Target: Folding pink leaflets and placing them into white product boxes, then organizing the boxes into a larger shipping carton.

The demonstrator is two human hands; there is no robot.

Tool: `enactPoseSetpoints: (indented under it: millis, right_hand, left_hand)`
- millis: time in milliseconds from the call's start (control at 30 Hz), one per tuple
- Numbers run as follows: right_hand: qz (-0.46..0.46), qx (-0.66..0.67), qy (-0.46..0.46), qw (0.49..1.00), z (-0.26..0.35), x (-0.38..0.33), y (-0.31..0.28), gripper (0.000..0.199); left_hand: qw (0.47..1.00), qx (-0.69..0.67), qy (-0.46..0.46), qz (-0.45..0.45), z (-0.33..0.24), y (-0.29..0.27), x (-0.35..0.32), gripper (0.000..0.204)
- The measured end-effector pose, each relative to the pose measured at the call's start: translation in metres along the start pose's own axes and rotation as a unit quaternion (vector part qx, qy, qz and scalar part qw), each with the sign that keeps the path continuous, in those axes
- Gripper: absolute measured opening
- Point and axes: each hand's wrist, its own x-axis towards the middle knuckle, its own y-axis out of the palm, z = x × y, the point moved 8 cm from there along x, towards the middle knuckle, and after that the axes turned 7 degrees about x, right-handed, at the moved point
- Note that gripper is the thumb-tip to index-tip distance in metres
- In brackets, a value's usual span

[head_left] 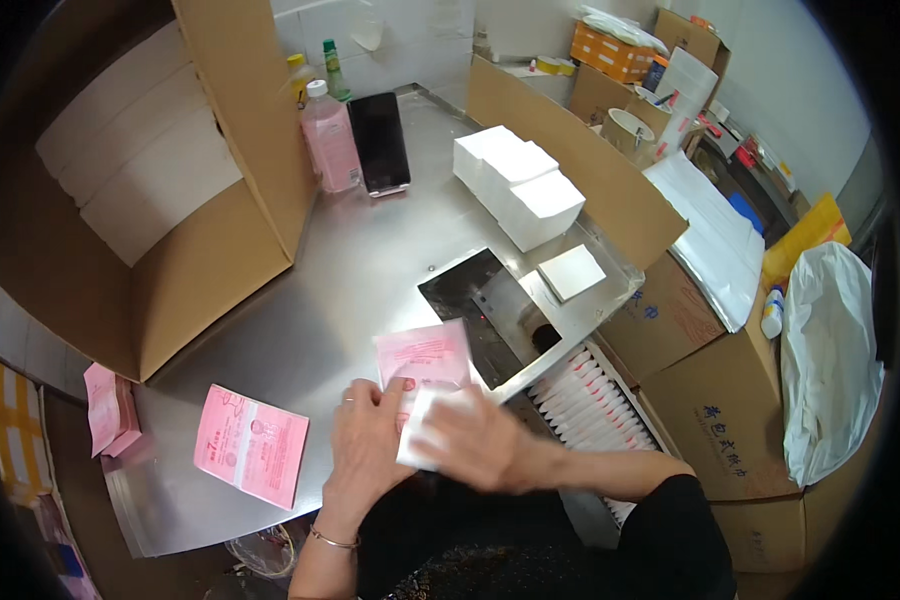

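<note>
right hand (485, 440) grip: clenched on white pad (428, 430) | left hand (370, 435) pinning pink pouch (422, 357) | pouch at 12 o'clock, long axis 9–3

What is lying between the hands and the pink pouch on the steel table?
Nothing visible. The left hand already touches the pink pouch, and the right hand presses a white pad at its near edge.

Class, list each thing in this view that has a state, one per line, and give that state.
left hand: pressing on the pink pouch
right hand: gripping the white pad, blurred
pink pouch: flat on the table
white pad: at the pouch's near end
large carton: open, on its side
pink bottle: upright, capped
</note>
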Motion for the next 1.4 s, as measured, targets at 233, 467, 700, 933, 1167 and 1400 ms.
enactPoseSetpoints:
  millis: [233, 467, 700, 933, 1167, 1400]
  right_hand:
    - [0.049, -0.144, 0.198, 0.968, -0.119, 0.022, 0.060, 0.022]
    - [0.222, -0.049, 0.502, 0.835, -0.195, -0.031, 0.037, 0.014]
    - [-0.110, -0.318, 0.391, 0.857, -0.163, -0.052, -0.079, 0.034]
    - [-0.142, -0.140, 0.417, 0.887, -0.181, -0.092, -0.063, 0.008]
    - [-0.301, -0.267, 0.306, 0.863, -0.212, -0.016, -0.159, 0.014]
    - [-0.072, -0.347, 0.301, 0.885, -0.256, 0.001, -0.105, 0.016]
  left_hand:
    - [0.999, -0.019, 0.031, -0.016, -0.019, -0.004, 0.002, 0.068]
    - [0.997, -0.034, -0.003, -0.074, 0.014, -0.034, -0.041, 0.049]
    - [0.910, 0.288, -0.273, -0.121, 0.111, -0.057, -0.100, 0.068]
    - [0.953, 0.185, -0.235, -0.057, 0.126, -0.062, -0.075, 0.056]
    - [0.951, 0.122, -0.261, -0.112, 0.130, -0.068, -0.089, 0.013]
    - [0.949, 0.117, -0.256, -0.140, 0.127, -0.067, -0.091, 0.007]
